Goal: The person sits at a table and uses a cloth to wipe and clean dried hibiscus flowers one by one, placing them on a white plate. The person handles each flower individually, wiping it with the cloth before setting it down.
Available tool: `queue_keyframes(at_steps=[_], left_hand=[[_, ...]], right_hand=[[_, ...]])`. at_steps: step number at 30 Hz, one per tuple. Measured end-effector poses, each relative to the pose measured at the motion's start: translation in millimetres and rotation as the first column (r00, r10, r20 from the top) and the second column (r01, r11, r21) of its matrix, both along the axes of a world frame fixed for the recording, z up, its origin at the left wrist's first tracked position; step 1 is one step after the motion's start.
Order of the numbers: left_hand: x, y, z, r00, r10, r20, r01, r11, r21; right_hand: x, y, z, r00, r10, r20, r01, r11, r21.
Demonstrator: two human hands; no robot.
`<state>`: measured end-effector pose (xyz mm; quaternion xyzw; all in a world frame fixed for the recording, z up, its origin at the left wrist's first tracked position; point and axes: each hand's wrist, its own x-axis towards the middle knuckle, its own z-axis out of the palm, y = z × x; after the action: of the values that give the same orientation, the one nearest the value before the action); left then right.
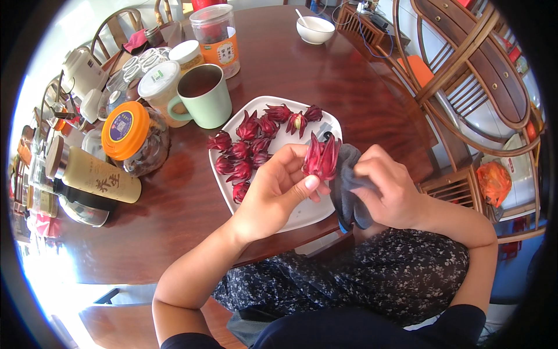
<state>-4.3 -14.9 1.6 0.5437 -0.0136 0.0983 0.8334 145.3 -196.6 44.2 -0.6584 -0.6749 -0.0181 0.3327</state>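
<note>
Between the thumb and fingers of my left hand (279, 192) is a dark red roselle calyx (321, 159), its pointed tips upward. My right hand (383, 187) pinches a dark grey cloth (348, 179), which hangs down beside the calyx and seems to touch its right side. Both hands are over the near right part of a white square plate (301, 220). Several more roselle calyces (239, 150) lie along the plate's left and far sides. One calyx (297, 123) at the back shows a pale green centre. A small black object (328, 136) shows partly behind the held calyx.
A pale green mug (209, 102) of dark liquid stands behind the plate's left corner. To the left are an orange-lidded jar (130, 135), a beige bottle (102, 174) and several containers. A white bowl (314, 31) with a spoon sits at the far edge. Wooden chairs (471, 87) stand right.
</note>
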Motion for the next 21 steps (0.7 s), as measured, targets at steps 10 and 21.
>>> queue_keyframes(at_steps=[10,21], left_hand=[[-0.7,-6.4,0.3,0.996,-0.06,-0.066,0.055,0.996,-0.077],[2.2,-7.2,-2.8,0.998,-0.019,-0.059,0.009,0.985,-0.174]], right_hand=[[-10.4,6.1,-4.2,0.992,0.019,0.128,-0.022,1.0,0.018],[-1.0,2.4,-6.6,0.998,0.038,0.058,-0.042,0.997,0.067]])
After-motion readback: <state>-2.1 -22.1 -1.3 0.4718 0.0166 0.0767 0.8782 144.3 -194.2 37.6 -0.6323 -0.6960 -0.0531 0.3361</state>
